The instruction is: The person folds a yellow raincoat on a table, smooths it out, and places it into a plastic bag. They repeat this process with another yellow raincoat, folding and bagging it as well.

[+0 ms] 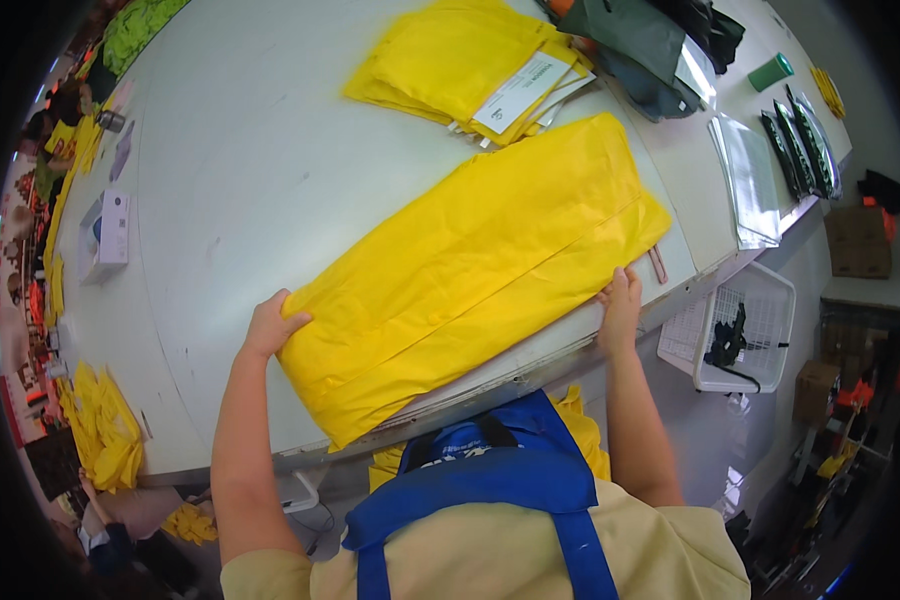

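Note:
A long folded yellow garment [460,270] of smooth, coat-like fabric lies slantwise across the white table [240,190], its lower left corner hanging over the front edge. At its left end my left hand [271,326] is closed on the fabric, thumb on top and fingers partly hidden. My right hand [621,305] pinches the near edge close to the right end. Beside that hand, a small pinkish tool [657,265], perhaps thread snips, rests on the table. Beyond the garment sits a stack of folded yellow garments [440,60] with white printed labels [523,92].
At the back right are dark grey garments [625,50], a green thread spool [770,72], clear plastic bags [745,180] and several dark packed bundles [800,145]. Right of the table stands a white basket [770,350]. Leftward are a white box [112,228] and crumpled yellow garments [105,425]; people work beyond.

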A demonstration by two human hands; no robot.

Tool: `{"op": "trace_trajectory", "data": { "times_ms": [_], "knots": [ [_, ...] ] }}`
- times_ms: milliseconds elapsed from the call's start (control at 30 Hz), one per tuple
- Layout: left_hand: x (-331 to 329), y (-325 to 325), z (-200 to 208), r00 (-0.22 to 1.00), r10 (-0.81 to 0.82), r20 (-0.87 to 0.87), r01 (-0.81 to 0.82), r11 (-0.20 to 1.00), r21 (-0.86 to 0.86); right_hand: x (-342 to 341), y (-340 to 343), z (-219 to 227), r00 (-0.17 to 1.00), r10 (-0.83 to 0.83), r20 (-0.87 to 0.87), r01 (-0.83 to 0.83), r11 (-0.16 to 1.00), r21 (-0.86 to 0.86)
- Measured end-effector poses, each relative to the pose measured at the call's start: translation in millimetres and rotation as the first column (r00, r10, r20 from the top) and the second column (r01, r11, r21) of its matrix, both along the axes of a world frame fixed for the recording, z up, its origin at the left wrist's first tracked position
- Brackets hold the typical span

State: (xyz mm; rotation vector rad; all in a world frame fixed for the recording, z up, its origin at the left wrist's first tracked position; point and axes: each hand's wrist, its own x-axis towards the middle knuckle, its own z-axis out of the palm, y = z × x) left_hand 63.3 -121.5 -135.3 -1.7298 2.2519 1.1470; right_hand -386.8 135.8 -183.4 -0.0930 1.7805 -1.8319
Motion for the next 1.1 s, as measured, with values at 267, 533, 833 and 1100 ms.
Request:
{"op": "trace_trajectory", "data": {
  "times_ms": [267, 533, 833, 1100],
  "knots": [
    [36, 1, 13, 0.993, -0.031, 0.117, 0.001, 0.968, 0.250, 29, -17, 29, 0.873, 0.217, 0.437, -0.038, 0.923, -0.383],
    [79, -4, 13, 0.997, 0.052, 0.062, -0.063, 0.979, 0.195, 64, -46, 29, 0.771, 0.358, 0.527, 0.003, 0.825, -0.565],
    [48, 68, 11, 0.978, 0.080, 0.195, 0.072, 0.743, -0.666, 69, -70, 16, 0.852, 0.230, 0.470, -0.068, 0.939, -0.337],
    [60, 92, -12, 0.933, 0.099, 0.346, 0.092, 0.863, -0.496, 2, -61, 22, 0.630, 0.254, -0.734, 0.298, 0.793, 0.531]
  ]
}}
